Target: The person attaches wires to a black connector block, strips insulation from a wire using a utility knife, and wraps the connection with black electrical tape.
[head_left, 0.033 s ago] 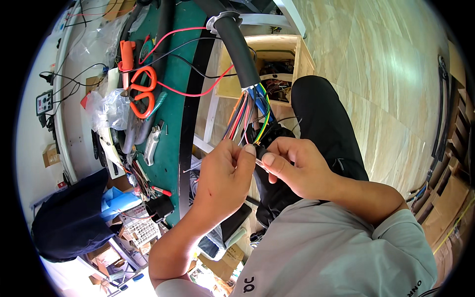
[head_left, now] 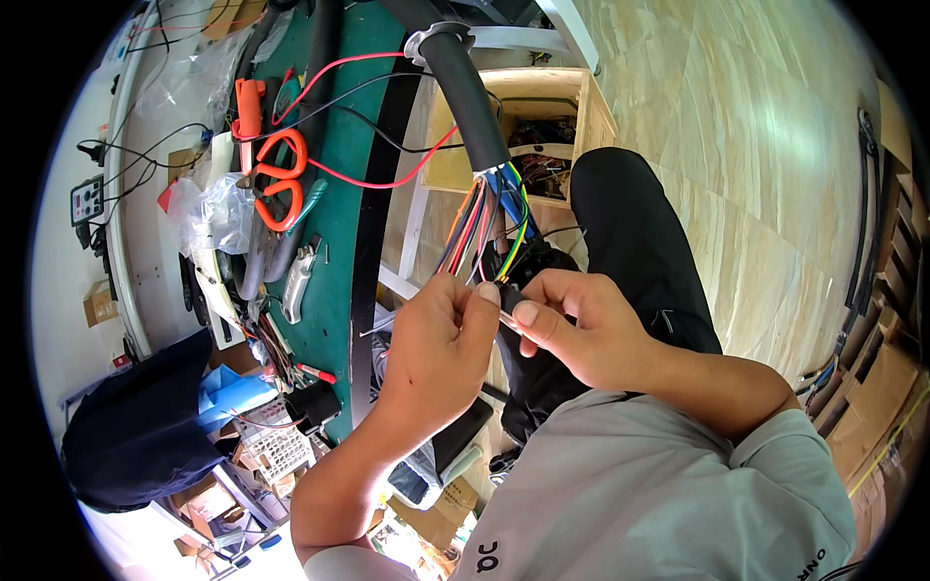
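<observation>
A thick black-sheathed cable (head_left: 467, 102) hangs past the bench edge, and a fan of coloured wires (head_left: 470, 228) spreads from its lower end. My left hand (head_left: 450, 334) is closed in a pinch where the wires reach its fingertips; how many it grips is hidden. Against it, my right hand (head_left: 591, 324) holds a small black connector (head_left: 511, 298) between thumb and fingers. Yellow and green wires run into the connector's top. The two hands' fingertips almost meet just above my lap, and the connector's far side is covered by them.
On the left stands a green-topped bench (head_left: 329, 223) with orange-handled scissors (head_left: 281, 179), a utility knife (head_left: 300, 281) and a plastic bag (head_left: 218, 215). Looping red wire (head_left: 387, 184) hangs off its edge. Beyond my knee is a wooden box (head_left: 581, 107) of dark scraps. Cardboard (head_left: 872, 407) leans at the right.
</observation>
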Tool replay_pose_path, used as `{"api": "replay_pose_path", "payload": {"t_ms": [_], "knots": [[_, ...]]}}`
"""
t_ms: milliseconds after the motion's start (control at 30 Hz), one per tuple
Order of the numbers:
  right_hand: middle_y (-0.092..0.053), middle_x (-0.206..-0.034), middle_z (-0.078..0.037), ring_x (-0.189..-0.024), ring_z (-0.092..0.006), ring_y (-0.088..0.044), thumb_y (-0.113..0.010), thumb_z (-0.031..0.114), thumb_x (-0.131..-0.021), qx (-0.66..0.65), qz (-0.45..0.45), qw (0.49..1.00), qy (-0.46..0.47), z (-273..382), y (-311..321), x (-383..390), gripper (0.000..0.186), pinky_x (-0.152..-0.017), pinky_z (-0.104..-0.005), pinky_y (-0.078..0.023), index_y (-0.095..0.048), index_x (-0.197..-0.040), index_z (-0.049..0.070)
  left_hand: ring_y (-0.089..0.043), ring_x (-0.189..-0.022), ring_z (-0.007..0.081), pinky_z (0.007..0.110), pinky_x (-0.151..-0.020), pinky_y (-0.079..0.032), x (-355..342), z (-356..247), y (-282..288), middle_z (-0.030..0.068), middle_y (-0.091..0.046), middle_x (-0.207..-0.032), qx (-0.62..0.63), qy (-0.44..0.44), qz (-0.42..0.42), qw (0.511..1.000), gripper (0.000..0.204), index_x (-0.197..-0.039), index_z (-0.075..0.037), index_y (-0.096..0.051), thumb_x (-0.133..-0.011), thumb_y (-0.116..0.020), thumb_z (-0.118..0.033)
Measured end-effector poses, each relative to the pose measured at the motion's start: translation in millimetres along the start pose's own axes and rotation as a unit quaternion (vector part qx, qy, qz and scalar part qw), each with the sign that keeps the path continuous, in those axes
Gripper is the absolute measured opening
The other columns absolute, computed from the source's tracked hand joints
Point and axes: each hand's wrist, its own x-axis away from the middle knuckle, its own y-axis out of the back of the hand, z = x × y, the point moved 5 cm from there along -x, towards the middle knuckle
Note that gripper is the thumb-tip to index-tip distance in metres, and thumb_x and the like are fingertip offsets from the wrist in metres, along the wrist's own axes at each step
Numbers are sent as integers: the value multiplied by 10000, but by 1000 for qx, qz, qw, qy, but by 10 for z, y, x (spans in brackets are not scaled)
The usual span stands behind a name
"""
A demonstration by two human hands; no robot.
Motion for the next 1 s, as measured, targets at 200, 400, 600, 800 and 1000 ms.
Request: {"api": "replay_pose_path", "payload": {"t_ms": [200, 400, 600, 800, 1000], "knots": [[-631, -823, -62, -747, -82, -575, -670, 231, -930, -73, -30, 996, 33, 37, -19, 42, 280, -646, -250, -483, -576, -942, -32, -503, -530, 124, 296, -487, -386, 80, -60, 23, 86, -551, -603, -18, -50, -36, 998, 275, -797, 24, -528, -946, -604, -195], [-653, -859, -67, -746, -98, -613, -686, 148, -903, 25, -63, 997, 45, 75, 56, 14, 191, -660, -261, -506, -606, -968, -13, -604, -539, 214, 322, -516, -448, 124, -104, -35, 142, -619, -675, -55, -122, -104, 986, 225, -872, 29, -546, -903, -653, -167], [-623, -814, -93, -710, -209, -615, -683, 154, -869, 216, -146, 938, 226, 675, 156, -110, 159, -658, -310, -500, -649, -929, 11, -626, -734, 304, 366, -636, -497, 210, -107, -234, 175, -646, -890, -132, -234, -211, 940, 232, -883, 27, -537, -792, -734, -55], [-609, -790, -113, -692, -285, -596, -714, 328, -821, 471, 31, 874, 115, 744, -79, -487, 300, -613, -372, -465, -667, -827, 32, -566, -732, 332, 386, -631, -471, 261, 22, -362, 169, -574, -888, -199, -342, -289, 872, 255, -830, 4, -515, -726, -747, 15], [-612, -738, -82, -606, -160, -571, -718, 213, -798, 358, 112, 924, 73, 855, -83, -588, 244, -545, -315, -431, -629, -839, -10, -531, -812, 298, 385, -727, -407, 262, -32, -303, 125, -542, -865, -220, -307, -346, 859, 225, -817, -8, -530, -736, -737, -38]]}}
